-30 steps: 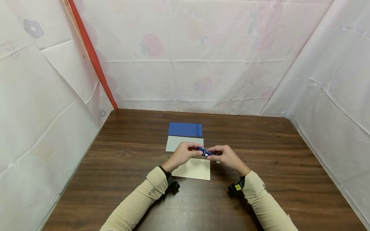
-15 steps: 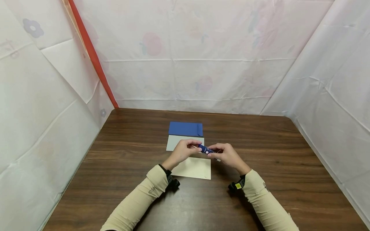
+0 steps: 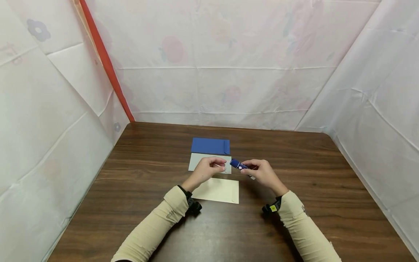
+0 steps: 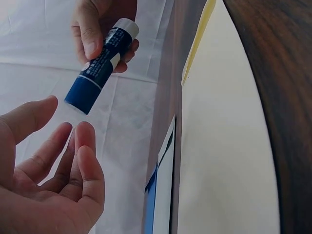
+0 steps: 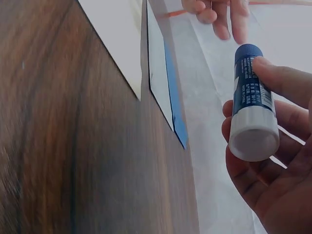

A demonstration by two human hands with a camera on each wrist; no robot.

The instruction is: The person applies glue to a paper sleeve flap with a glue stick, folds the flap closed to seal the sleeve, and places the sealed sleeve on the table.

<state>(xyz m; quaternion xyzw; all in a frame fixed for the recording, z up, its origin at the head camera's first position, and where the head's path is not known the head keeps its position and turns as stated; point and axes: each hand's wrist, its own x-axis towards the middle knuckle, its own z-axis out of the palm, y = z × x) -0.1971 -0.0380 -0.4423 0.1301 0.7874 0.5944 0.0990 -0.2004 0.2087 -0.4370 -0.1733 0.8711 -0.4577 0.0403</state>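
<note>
A glue stick (image 5: 253,95), dark blue with a blue cap and a white base, is pinched between the thumb and fingers of my right hand (image 3: 262,173). In the left wrist view the glue stick (image 4: 100,68) tilts with its capped end toward my left hand. My left hand (image 3: 207,170) holds nothing; its fingers are loosely bent, a small gap from the cap. Beneath the hands lie a cream envelope (image 3: 217,191) nearest me, a pale grey-green envelope (image 3: 196,160) behind it, and a blue envelope (image 3: 209,145) farthest back.
The envelopes lie in a column on a dark wooden table (image 3: 147,163). White patterned sheets (image 3: 209,91) hang behind the table and on both sides. A red strip (image 3: 104,62) runs down the back left corner.
My left hand has come off the capped end of the glue stick. My right hand has moved slightly right and up with the glue stick. The envelopes have stayed in place.
</note>
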